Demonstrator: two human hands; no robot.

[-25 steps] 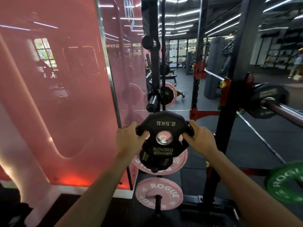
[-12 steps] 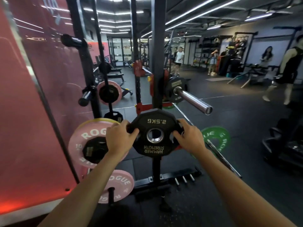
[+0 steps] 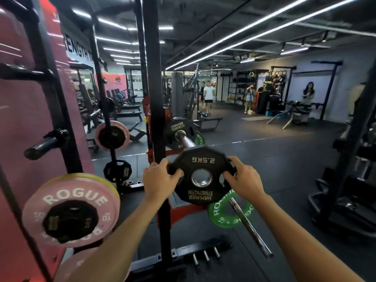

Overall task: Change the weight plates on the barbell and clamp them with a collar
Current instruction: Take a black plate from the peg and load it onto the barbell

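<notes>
Head view, both hands' grip clamped on 2.5 kg plate (image 3: 201,177), barbell sleeve (image 3: 184,140) just behind, rack upright (image 3: 155,98) left.

A 2.5 kg plate (image 3: 201,176) sits at centre frame between the left hand (image 3: 159,181) and right hand (image 3: 245,180), directly below the barbell sleeve (image 3: 184,140). A rack upright (image 3: 155,119) stands just left; a Rogue plate (image 3: 71,208) hangs lower left.
</notes>
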